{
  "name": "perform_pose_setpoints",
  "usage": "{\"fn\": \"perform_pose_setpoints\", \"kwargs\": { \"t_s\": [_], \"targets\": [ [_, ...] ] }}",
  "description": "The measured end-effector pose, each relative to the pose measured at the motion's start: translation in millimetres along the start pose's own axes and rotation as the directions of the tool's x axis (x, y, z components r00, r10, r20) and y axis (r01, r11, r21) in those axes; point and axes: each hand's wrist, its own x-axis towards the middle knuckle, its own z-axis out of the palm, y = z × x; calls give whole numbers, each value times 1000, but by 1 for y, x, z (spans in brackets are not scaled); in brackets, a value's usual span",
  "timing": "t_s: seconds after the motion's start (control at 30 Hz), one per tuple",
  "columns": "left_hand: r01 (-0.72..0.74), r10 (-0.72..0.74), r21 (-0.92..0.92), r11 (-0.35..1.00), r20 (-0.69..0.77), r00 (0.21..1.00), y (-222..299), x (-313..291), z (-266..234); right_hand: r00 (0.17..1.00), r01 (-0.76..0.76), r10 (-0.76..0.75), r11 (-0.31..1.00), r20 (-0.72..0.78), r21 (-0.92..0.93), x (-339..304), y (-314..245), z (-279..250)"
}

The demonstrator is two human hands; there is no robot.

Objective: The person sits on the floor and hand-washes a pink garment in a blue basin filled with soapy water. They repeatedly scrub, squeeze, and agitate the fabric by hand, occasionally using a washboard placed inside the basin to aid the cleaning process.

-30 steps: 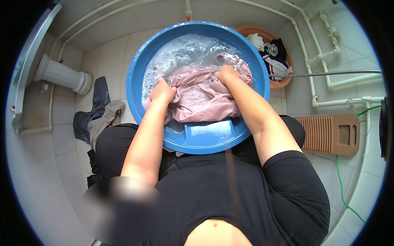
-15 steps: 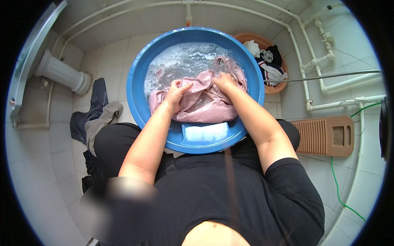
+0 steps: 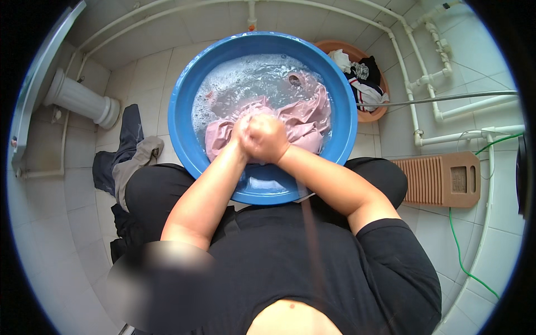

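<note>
A wet pink garment [image 3: 305, 117] lies in soapy water [image 3: 237, 75] inside a large blue basin [image 3: 180, 106]. My left hand [image 3: 243, 132] is closed on a bunched part of the cloth near the basin's near side. Pressed against it, my right hand [image 3: 268, 137] is closed on the same bunch, its knuckles slightly blurred by motion. The cloth between my two hands is mostly hidden. The rest of the garment spreads to the left and right of them, partly under suds.
An orange basin [image 3: 365, 116] with black and white clothes stands behind at the right. A brown washboard [image 3: 438, 180] lies right of my knee. Dark and grey clothes [image 3: 129, 139] lie on the floor at left. A thin hose [image 3: 435, 106] runs in from the right.
My hands have come together from apart, the right one moving left to meet the left. The cloth is bunched between them, and the basin's near wall shows more.
</note>
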Motion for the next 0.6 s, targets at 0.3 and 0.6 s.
{"fn": "perform_pose_setpoints", "kwargs": {
  "t_s": [0.3, 0.6],
  "targets": [
    [-158, 222, -169, 973, 495, 840, -22, 31, -52, 986, -166, 162, 980, 44, 112, 4, -21, 3],
    [-116, 122, -47, 992, 187, 975, 31, 0, 23, 789, -609, 615, 780, -6, -146, 34, 97, -11]
  ]
}}
